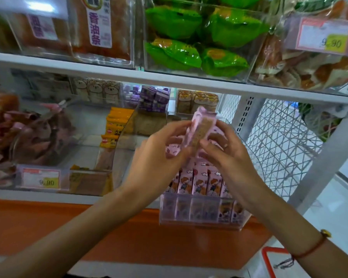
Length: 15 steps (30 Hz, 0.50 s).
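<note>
Above the clear plastic bin [201, 215] of matching packs, both hands are pinching one slim pink snack packet [199, 131], glossy film with a grainy brown bar showing through its window. Left hand [159, 157] is gripping its lower left edge, right hand [227, 155] its right side, fingers curled. Shiny green pillow bags [179, 55] are sitting on the shelf above

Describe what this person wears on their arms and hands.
The left arm and right arm are bare, no sleeves in view. The right wrist carries a thin red cord bracelet with a small yellow charm. The left grip and right grip are ungloved, and no rings show.
</note>
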Motion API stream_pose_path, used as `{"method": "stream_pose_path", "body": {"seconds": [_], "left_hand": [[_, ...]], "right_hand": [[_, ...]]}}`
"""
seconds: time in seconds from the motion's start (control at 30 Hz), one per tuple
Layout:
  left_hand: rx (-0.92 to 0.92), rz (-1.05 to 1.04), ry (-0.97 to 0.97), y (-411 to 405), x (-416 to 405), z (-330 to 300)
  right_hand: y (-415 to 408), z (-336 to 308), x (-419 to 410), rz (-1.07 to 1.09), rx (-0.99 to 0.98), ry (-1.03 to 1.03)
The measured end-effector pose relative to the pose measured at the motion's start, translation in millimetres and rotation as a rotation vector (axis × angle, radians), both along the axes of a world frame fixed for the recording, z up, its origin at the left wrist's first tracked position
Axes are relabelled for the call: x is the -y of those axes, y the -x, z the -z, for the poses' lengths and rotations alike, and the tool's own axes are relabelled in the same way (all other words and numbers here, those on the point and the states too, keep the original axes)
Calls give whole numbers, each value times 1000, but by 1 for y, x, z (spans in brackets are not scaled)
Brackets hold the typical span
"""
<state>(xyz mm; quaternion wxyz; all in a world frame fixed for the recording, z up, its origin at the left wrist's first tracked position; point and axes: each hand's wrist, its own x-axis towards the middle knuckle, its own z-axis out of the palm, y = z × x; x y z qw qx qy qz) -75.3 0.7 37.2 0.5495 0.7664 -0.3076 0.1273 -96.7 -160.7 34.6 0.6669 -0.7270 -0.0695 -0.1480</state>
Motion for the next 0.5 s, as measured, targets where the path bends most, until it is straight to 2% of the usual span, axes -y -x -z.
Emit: {"method": "stream_pose_path", "body": {"seconds": [0.07,0.13,0.2,0.33,0.5], "left_hand": [[101,-39,-21,-3,-4,-2],[111,-39,-41,-6,-6,-2],[41,-22,-8,-8,-5,-1],[-168,-5,249,-8,-3,3],[-193,9,287,-2,-3,2]], "right_hand": [[-3,-3,-1,-38,73,-8],[-4,-2,-2,-38,117,36],[-4,1,-3,-28,122,87],[6,5,-8,-102,130,232],[14,2,-21,11,246,203]]}}
